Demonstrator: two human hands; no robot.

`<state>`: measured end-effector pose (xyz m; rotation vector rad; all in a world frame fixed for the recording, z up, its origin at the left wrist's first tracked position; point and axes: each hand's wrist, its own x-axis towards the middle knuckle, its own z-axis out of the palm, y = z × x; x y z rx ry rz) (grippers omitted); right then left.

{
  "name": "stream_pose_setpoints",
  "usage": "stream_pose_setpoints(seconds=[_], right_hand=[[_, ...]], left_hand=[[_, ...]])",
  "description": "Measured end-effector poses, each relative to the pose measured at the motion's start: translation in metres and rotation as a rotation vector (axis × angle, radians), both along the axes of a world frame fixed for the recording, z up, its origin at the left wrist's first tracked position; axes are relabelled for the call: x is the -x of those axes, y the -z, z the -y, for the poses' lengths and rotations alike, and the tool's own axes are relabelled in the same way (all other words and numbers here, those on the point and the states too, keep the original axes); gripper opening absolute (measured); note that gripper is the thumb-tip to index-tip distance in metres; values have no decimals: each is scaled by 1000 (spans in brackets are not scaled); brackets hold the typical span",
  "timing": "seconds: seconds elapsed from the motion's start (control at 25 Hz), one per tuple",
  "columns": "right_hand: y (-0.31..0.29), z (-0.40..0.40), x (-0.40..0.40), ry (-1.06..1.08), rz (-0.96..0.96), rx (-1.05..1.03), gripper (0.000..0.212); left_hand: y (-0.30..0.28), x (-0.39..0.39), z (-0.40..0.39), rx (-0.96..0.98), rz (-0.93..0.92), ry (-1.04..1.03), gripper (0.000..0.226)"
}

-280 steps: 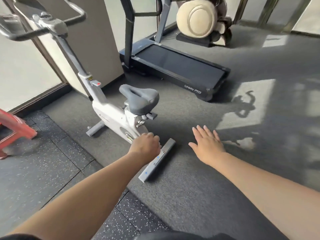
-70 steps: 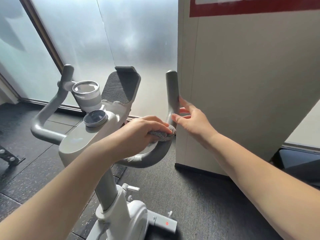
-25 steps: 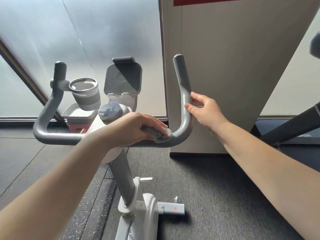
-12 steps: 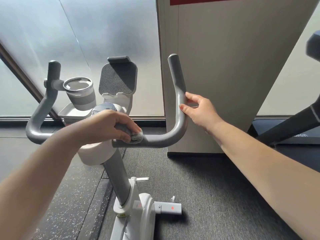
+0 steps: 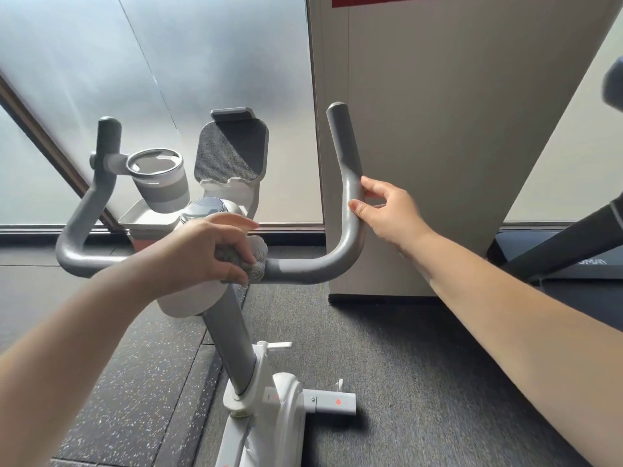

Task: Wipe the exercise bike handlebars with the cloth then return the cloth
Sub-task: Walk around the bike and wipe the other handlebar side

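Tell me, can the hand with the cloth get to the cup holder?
Probably yes. The left hand grips the cloth on the handlebar, and the cup holder stands just beyond it, nothing between.

Cup holder (image 5: pixel 158 178) left of tablet stand (image 5: pixel 232 153), both behind handlebars (image 5: pixel 337 261).

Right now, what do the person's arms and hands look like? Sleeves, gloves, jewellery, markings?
Both forearms are bare up to the frame edge: no sleeves in view. The left hand and right hand wear no gloves, and no rings, watch or wristband show. The right thumbnail looks painted reddish. No tattoos or other markings are visible.
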<state>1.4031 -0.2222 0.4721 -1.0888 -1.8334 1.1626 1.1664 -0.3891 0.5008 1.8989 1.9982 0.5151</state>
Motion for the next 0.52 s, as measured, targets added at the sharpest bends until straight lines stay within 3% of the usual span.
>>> stream_pose_setpoints(seconds=[0.2, 0.36, 0.52], right_hand=[[0, 1, 1, 3, -3, 3, 56], [0, 2, 2, 8, -9, 3, 55], [0, 1, 1, 8, -7, 6, 56]], left_hand=[[2, -12, -1, -74, -76, -70, 39], [1, -2, -2, -23, 6, 19, 38], [17, 35, -7, 81, -229, 94, 39]])
